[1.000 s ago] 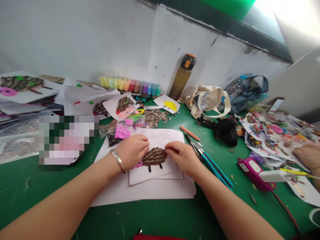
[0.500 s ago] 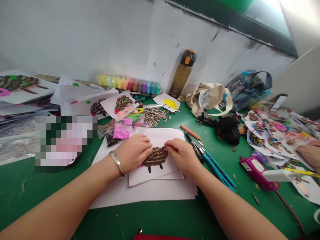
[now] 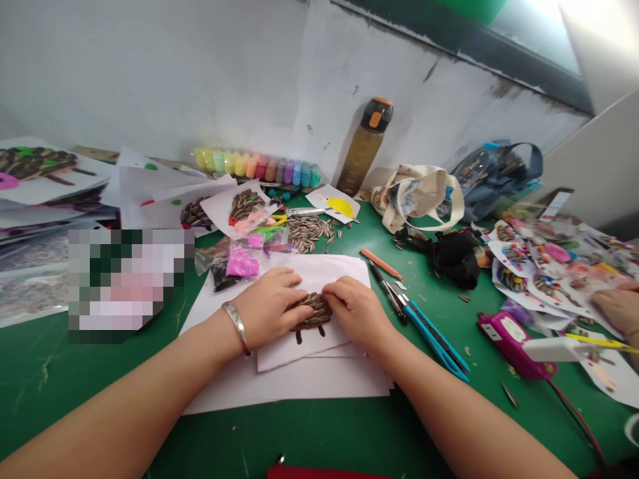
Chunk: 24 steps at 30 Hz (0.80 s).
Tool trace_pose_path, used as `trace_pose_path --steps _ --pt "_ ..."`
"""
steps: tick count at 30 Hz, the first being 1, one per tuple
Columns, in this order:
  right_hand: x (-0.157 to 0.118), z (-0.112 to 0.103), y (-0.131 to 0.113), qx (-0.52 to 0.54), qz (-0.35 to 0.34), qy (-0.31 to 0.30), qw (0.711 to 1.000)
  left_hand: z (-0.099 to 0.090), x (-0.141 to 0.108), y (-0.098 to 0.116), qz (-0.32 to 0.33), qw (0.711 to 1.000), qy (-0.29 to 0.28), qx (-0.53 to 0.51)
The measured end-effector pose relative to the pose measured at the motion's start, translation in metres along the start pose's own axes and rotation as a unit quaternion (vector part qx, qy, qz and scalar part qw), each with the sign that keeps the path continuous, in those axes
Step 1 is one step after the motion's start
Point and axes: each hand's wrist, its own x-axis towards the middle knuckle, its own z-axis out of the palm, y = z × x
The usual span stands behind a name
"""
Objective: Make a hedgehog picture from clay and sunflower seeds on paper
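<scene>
A sunflower-seed animal picture point(image 3: 313, 313) with small black legs lies on white paper point(image 3: 299, 356), over larger white sheets point(image 3: 224, 392). My left hand point(image 3: 269, 306) rests flat, fingers spread, across the picture's left part and hides it. At the picture's upper right edge, my right hand point(image 3: 358, 311) has its fingers pinched together, touching the seeds. A small seed showed at those fingertips a moment ago; now the fingers cover it. Loose sunflower seeds point(image 3: 309, 231) are heaped beyond the paper.
Blue tweezers point(image 3: 434, 339), pens point(image 3: 389, 293) and an orange stick point(image 3: 381, 263) lie to the right. A purple device point(image 3: 516, 346) with a cord sits farther right, near another person's hand point(image 3: 619, 307). Clay packets point(image 3: 243, 261), a bottle point(image 3: 366, 148) and a cloth bag point(image 3: 419, 196) stand behind.
My right hand has shifted slightly left and down, bringing its pinched fingertips onto the seed picture. My left fingers have slid a little right over it.
</scene>
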Motion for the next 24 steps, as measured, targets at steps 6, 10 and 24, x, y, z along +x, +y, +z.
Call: trace_pose_path --steps 6,10,24 --pt "-0.0009 0.0044 0.0026 0.004 -0.011 0.007 1.000 0.0007 -0.0004 0.0001 0.000 1.000 0.005 0.002" --pt "-0.0035 0.0009 0.0074 0.048 0.017 0.043 0.998 0.0012 -0.0016 -0.0006 0.002 1.000 0.011 -0.004" --pt "-0.0023 0.0028 0.0053 0.016 0.014 0.022 1.000 0.0028 -0.0009 0.0030 -0.010 1.000 0.010 -0.013"
